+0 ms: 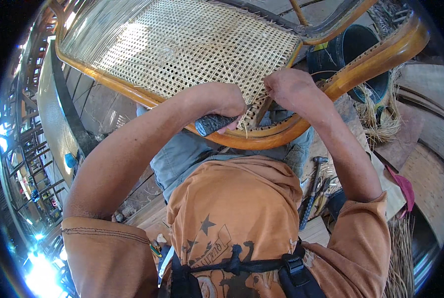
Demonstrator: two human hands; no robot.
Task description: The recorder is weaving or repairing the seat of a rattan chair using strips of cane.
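Observation:
A curved wooden chair frame (261, 141) lies across my lap, and a woven cane panel (197, 44) fills part of it. My left hand (227, 102) is closed around a tool with a black-wrapped handle (213, 124), at the near edge of the weave. The tool's working end is hidden by the hand and the cane. My right hand (289, 89) is closed at the panel's right corner, fingertips pinched together by the weave. What those fingers hold, if anything, I cannot make out. Small holes run along the frame's inner edge.
A dark bucket (358, 54) stands beyond the frame on the right, with loose cane strands (383, 121) beside it. A hammer (311, 191) lies right of my lap. Another cane panel (53, 114) leans at the left. Wooden boards (425, 184) lie at far right.

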